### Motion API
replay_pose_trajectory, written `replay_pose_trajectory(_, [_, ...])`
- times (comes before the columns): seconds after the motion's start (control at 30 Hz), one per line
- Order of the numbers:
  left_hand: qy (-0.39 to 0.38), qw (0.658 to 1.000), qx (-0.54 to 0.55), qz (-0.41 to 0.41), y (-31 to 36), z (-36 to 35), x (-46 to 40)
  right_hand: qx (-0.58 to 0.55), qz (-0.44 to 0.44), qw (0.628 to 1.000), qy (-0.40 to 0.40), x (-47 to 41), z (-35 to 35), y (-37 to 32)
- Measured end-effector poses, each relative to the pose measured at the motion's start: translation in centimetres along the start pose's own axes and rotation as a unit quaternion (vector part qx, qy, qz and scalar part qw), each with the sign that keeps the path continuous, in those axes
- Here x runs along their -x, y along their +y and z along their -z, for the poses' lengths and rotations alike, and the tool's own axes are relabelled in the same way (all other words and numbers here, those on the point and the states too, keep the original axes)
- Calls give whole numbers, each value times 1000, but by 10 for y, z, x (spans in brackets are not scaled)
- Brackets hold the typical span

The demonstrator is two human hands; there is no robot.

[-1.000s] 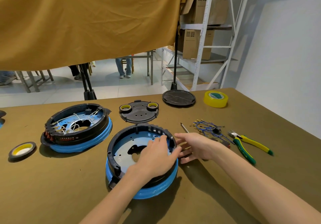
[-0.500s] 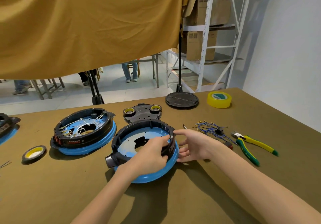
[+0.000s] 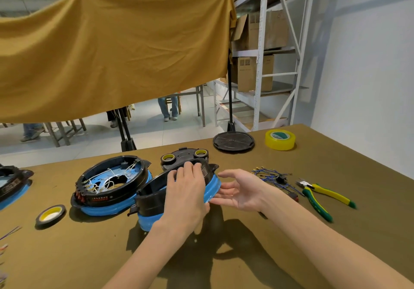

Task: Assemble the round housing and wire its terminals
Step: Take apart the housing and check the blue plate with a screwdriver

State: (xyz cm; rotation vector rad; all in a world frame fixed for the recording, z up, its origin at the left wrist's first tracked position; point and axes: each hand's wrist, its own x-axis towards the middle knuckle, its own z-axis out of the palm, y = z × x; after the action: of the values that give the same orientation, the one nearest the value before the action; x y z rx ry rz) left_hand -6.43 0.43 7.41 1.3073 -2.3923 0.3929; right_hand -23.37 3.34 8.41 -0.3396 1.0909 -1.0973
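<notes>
A round black housing with a blue base ring (image 3: 154, 201) is tipped up off the table in front of me, its far side raised. My left hand (image 3: 186, 190) lies over its top with fingers curled over the far black rim. My right hand (image 3: 237, 191) is spread open at its right side, fingertips touching the blue ring. A bundle of blue wires with terminals (image 3: 272, 176) lies just right of my right hand. A second housing with white wires inside (image 3: 112, 184) sits flat to the left.
Green-yellow pliers (image 3: 320, 195) lie at right. A black lid with two tape rolls (image 3: 183, 157), a round black disc (image 3: 233, 141) and yellow tape (image 3: 280, 139) sit behind. A tape roll (image 3: 51, 213) and another housing (image 3: 11, 184) are at left. A hanging cloth (image 3: 107, 53) blocks the back.
The housing went from flat on the table to tilted up on edge and turned. My left hand moved over its far rim; my right hand opened against the blue ring. The camera rose.
</notes>
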Motion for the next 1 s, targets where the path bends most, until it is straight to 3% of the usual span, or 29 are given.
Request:
replay_pose_trajectory(0.2, [57, 998, -1, 41, -5, 21, 3, -9, 63, 998, -21, 9, -15, -2])
replay_pose_trajectory(0.27, [69, 996, 29, 45, -14, 28, 0, 68, 107, 992, 6, 9, -18, -3])
replay_pose_trajectory(0.33, [68, 993, 80, 54, -25, 36, -4, 206, 215, 948, 109, 2, -13, -1])
replay_pose_trajectory(0.4, [83, 978, 175, 75, -35, 45, -8, 326, 347, 853, 215, -3, -4, 1])
replay_pose_trajectory(0.47, [88, 943, 299, 119, -44, 54, -11, 372, 417, 790, 253, -5, 8, 0])
replay_pose_trajectory(0.63, [-31, 791, 565, 234, -69, 52, -22, 406, 385, 808, 184, -6, 25, -3])
replay_pose_trajectory(0.73, [-94, 717, 622, 301, -70, 37, -18, 433, 430, 760, 223, -3, 34, -4])
replay_pose_trajectory(0.83, [-150, 678, 637, 334, -68, 16, -11, 499, 399, 729, 246, -6, 44, -3])
replay_pose_trajectory(1.0, [-217, 652, 638, 347, -67, -18, -3, 537, 304, 741, 266, -21, 60, 3])
